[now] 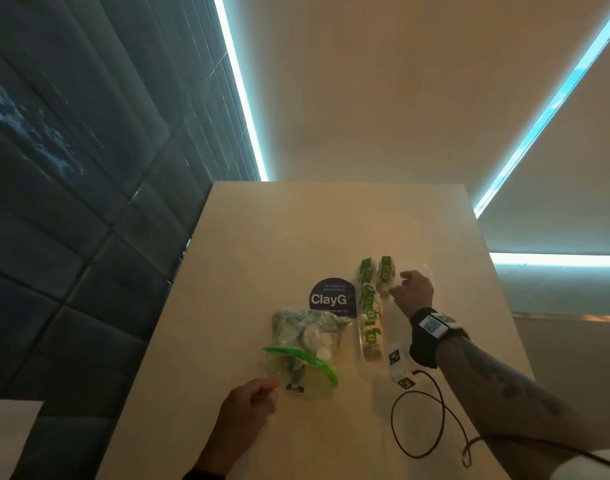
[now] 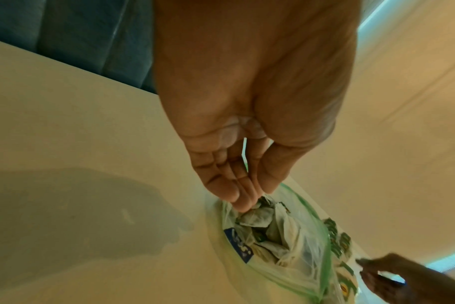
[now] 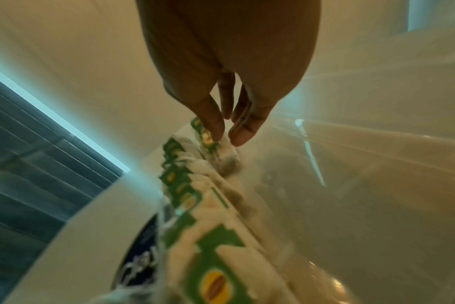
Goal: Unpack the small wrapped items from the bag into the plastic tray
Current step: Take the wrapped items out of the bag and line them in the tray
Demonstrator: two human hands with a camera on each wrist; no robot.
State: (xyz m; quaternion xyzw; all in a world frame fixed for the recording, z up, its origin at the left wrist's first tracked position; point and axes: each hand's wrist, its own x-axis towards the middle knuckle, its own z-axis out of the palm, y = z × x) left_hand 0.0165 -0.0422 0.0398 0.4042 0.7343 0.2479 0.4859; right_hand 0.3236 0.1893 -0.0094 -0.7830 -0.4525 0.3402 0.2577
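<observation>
A clear zip bag (image 1: 303, 344) with a green zipper lies on the table, full of small wrapped packets (image 2: 273, 228). My left hand (image 1: 262, 393) pinches the bag's near rim between thumb and fingers (image 2: 247, 197). To the bag's right stands the clear plastic tray (image 1: 358, 344), holding a long row of green-labelled packets (image 1: 371, 306) and a short second row (image 1: 386, 271). My right hand (image 1: 397, 284) is over the tray's far end. In the right wrist view its fingertips (image 3: 216, 131) pinch the top of the last packet (image 3: 226, 154) of the short row. The tray's right side (image 3: 351, 205) is bare.
A round dark "ClayGo" sticker (image 1: 331, 299) lies on the table between bag and tray. A white marker-tagged unit (image 1: 398, 365) and a looped black cable (image 1: 417, 420) lie near my right forearm. A padded blue wall (image 1: 71, 237) runs along the table's left edge.
</observation>
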